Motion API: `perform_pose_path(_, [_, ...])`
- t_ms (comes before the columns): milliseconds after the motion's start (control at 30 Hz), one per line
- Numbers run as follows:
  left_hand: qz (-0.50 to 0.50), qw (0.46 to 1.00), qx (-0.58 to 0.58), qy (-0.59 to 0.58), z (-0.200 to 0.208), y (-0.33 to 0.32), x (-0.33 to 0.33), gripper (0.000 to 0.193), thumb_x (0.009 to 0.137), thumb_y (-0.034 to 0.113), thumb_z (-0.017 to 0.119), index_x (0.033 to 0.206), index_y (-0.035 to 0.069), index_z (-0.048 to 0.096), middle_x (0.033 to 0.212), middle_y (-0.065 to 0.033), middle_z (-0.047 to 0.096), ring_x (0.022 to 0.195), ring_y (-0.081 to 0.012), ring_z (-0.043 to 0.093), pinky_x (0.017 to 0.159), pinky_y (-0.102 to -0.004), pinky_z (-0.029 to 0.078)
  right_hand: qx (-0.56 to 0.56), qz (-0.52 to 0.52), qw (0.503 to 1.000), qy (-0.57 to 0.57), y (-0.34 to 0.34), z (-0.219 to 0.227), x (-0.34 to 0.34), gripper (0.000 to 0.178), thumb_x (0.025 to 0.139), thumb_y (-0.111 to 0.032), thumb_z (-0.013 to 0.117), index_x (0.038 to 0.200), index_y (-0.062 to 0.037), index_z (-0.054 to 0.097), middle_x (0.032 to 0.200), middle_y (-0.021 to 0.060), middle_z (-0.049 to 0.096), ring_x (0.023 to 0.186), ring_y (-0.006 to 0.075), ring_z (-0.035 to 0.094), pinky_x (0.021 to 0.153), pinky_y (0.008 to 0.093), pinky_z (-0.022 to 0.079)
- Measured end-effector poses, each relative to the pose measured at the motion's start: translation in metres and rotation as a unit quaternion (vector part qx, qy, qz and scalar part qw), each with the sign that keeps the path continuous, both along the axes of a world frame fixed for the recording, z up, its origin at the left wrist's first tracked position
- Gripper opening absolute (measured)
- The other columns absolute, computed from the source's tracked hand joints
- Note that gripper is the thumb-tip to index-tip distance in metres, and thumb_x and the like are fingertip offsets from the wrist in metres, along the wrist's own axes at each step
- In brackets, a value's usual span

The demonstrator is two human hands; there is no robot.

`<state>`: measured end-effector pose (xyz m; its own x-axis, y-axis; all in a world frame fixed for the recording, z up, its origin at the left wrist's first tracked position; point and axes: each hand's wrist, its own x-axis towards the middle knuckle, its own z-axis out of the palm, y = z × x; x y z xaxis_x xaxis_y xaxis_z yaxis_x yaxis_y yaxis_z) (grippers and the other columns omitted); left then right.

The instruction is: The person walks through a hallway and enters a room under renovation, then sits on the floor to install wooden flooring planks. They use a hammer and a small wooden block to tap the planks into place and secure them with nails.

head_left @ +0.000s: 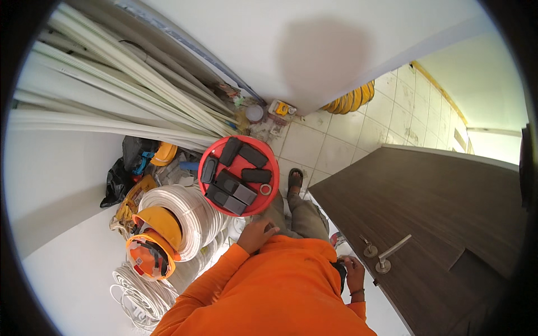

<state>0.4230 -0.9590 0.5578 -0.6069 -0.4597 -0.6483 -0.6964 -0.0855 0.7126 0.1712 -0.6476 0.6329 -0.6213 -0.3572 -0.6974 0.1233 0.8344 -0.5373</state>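
My left hand hangs in front of my left thigh, its fingers loosely bent and a gap showing between them; I see nothing in it. Just beyond it is a round red tub with dark devices on top: a black case, a grey-and-black box and several similar ones. A roll of tape lies at the tub's right side. My right hand is at my right hip with curled fingers, against a black item partly hidden by my orange shirt. What its fingers grip is unclear.
A dark wooden door with a metal handle stands close on the right. At left are white pipes, coiled white cable and orange helmets. A yellow ribbed duct lies on the tiled floor.
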Motion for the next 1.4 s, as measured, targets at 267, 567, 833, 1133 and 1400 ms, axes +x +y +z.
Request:
perform_pose_path(267, [-0.070, 0.997, 0.019, -0.013, -0.001, 0.010, -0.027, 0.035, 0.097, 0.038, 0.068, 0.099, 0.003, 0.069, 0.094, -0.0170, 0.072, 0.087, -0.0368, 0.069, 0.078, -0.0452, 0.053, 0.102, -0.369, 0.924, -0.003, 0.115, -0.064, 0.010, 0.085, 0.080, -0.030, 0.088, 0.146, -0.0058, 0.042, 0.064, -0.0040, 0.044, 0.043, 0.0088, 0.037, 0.038, 0.0273, 0.028])
perform_pose_path(567, [-0.091, 0.995, -0.028, -0.035, 0.005, 0.009, -0.100, 0.034, 0.095, 0.035, 0.069, 0.097, 0.002, 0.070, 0.093, -0.0173, 0.072, 0.088, -0.0367, 0.069, 0.079, -0.0450, 0.053, 0.014, -0.219, 0.914, 0.340, 0.194, -0.145, -0.005, 0.040, 0.091, -0.033, 0.080, 0.104, 0.0034, 0.071, 0.098, 0.0083, 0.074, 0.074, 0.0274, 0.059, 0.071, 0.0462, 0.047])
perform_pose_path(833, [-0.085, 0.990, -0.093, -0.064, 0.000, 0.014, -0.241, 0.035, 0.096, 0.036, 0.068, 0.101, 0.002, 0.069, 0.090, -0.0182, 0.071, 0.087, -0.0366, 0.068, 0.078, -0.0452, 0.052, 0.082, -0.303, 0.941, 0.131, 0.216, -0.163, -0.080, 0.039, 0.092, -0.034, 0.079, 0.102, 0.0033, 0.071, 0.095, 0.0091, 0.073, 0.074, 0.0266, 0.059, 0.071, 0.0456, 0.047])
perform_pose_path(1133, [-0.194, 0.977, -0.075, 0.042, 0.022, 0.030, -0.459, 0.030, 0.095, 0.032, 0.069, 0.103, 0.003, 0.069, 0.093, -0.0177, 0.072, 0.086, -0.0351, 0.069, 0.078, -0.0433, 0.053, 0.069, -0.325, 0.943, 0.024, 0.213, -0.186, -0.217, 0.039, 0.094, -0.035, 0.076, 0.098, 0.0033, 0.070, 0.093, 0.0101, 0.072, 0.073, 0.0257, 0.059, 0.070, 0.0449, 0.047])
perform_pose_path(1400, [-0.286, 0.947, -0.099, 0.109, 0.025, 0.006, -0.588, 0.025, 0.096, 0.030, 0.068, 0.104, 0.006, 0.068, 0.089, -0.0157, 0.072, 0.083, -0.0337, 0.069, 0.075, -0.0428, 0.053, 0.038, -0.336, 0.941, 0.018, 0.177, -0.200, -0.338, 0.039, 0.095, -0.035, 0.075, 0.096, 0.0032, 0.069, 0.090, 0.0110, 0.071, 0.072, 0.0249, 0.059, 0.069, 0.0442, 0.047])
